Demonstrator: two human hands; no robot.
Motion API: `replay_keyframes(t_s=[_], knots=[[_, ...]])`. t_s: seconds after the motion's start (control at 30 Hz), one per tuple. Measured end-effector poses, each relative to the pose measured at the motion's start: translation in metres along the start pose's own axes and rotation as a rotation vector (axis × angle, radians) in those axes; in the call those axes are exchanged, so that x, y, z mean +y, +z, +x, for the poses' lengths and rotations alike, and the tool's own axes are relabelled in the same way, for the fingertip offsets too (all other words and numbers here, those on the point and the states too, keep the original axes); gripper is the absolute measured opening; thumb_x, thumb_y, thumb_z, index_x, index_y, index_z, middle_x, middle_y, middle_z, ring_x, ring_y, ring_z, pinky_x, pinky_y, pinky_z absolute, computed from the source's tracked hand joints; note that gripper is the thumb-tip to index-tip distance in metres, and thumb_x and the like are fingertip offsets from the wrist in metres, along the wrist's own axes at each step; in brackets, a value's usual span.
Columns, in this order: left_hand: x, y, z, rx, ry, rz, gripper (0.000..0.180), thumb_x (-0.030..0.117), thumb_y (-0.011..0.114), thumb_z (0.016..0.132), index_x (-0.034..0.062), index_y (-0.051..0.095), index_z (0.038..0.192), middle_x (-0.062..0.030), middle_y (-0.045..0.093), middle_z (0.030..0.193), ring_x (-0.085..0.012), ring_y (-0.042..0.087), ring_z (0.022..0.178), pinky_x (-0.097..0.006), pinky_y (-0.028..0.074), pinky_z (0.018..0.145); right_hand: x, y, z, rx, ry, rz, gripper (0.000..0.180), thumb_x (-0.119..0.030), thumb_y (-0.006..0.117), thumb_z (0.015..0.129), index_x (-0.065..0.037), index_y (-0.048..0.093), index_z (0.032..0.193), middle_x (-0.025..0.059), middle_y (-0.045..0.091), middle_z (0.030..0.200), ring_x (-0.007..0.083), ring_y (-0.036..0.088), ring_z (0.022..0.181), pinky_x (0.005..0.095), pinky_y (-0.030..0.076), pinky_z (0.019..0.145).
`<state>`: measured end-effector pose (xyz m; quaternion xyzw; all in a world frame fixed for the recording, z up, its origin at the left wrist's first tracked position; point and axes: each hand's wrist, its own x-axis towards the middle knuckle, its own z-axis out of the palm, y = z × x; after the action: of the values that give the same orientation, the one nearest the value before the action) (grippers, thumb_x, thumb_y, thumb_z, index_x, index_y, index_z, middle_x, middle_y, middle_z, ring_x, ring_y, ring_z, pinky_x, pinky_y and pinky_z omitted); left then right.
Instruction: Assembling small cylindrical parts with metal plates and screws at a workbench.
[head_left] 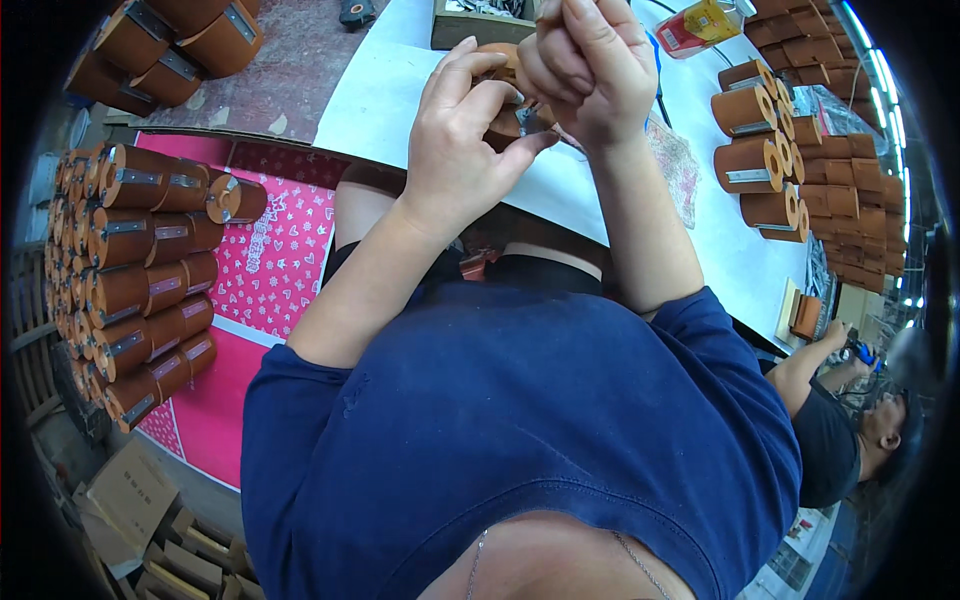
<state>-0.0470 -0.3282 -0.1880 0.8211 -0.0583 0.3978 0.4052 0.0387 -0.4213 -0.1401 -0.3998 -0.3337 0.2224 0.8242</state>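
Note:
My left hand (pixel 455 145) is curled around a brown cylindrical piece (pixel 500 128) over the white table. Its thumb and fingers press on the near side, where a small grey metal part (pixel 529 119) shows. Just to the right and raised higher, my right hand (pixel 595 75) is closed with its fingertips pinched together. Whatever it may hold between those fingers is hidden from me. Much of the cylinder lies behind my hands.
A tray of small metal parts (pixel 485 25) stands at the table's back, with a yellow-red container (pixel 700 28) to its right. Brown cylinders with metal strips are stacked at left (pixel 150 270) and right (pixel 755 150). A co-worker (pixel 830 430) works at far right.

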Motion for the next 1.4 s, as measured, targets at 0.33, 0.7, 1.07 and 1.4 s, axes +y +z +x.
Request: replay_keyframes(t_s=[0.33,0.7,1.07,1.4], knots=[[0.004,-0.003,0.005,-0.018,-0.043,-0.089,0.031,0.009,0.077,0.059,-0.0001,0.064,0.085,-0.0139,0.056,0.108,-0.0285,0.050,0.111,-0.036,0.044,0.088,-0.002,-0.002,0.001,-0.158,-0.006,0.006,0.019,-0.013,0.039,0.095,0.002,0.049,0.089,-0.0004,0.033,0.045,0.0070,0.026,0.033,0.0222,0.023,0.034],[0.006,0.011,0.004,0.112,-0.021,-0.151,0.009,0.007,0.069,0.066,0.0003,0.063,0.068,-0.0083,0.062,0.073,-0.0210,0.059,0.073,-0.044,0.031,0.101,-0.011,0.010,-0.009,-0.069,-0.086,-0.486,0.014,-0.014,0.044,0.094,-0.001,0.049,0.090,0.0006,0.050,0.071,0.0047,0.045,0.059,0.0158,0.035,0.050],[0.004,0.009,0.000,0.096,0.024,-0.098,0.014,0.009,0.071,0.065,0.0006,0.060,0.069,-0.0086,0.064,0.073,-0.0200,0.061,0.074,-0.045,0.030,0.102,-0.005,0.027,-0.010,0.387,-0.220,-0.295,0.012,-0.014,0.048,0.092,-0.004,0.048,0.087,-0.0014,0.041,0.054,0.0051,0.037,0.043,0.0185,0.032,0.041],[-0.001,0.010,-0.003,0.093,0.034,-0.022,0.032,0.016,0.080,0.057,0.0018,0.061,0.078,-0.0086,0.065,0.084,-0.0222,0.061,0.083,-0.046,0.034,0.100,-0.016,0.019,-0.003,0.290,-0.182,-0.190,0.015,-0.015,0.046,0.093,-0.005,0.047,0.082,-0.0020,0.036,0.049,0.0062,0.033,0.038,0.0201,0.030,0.037]])
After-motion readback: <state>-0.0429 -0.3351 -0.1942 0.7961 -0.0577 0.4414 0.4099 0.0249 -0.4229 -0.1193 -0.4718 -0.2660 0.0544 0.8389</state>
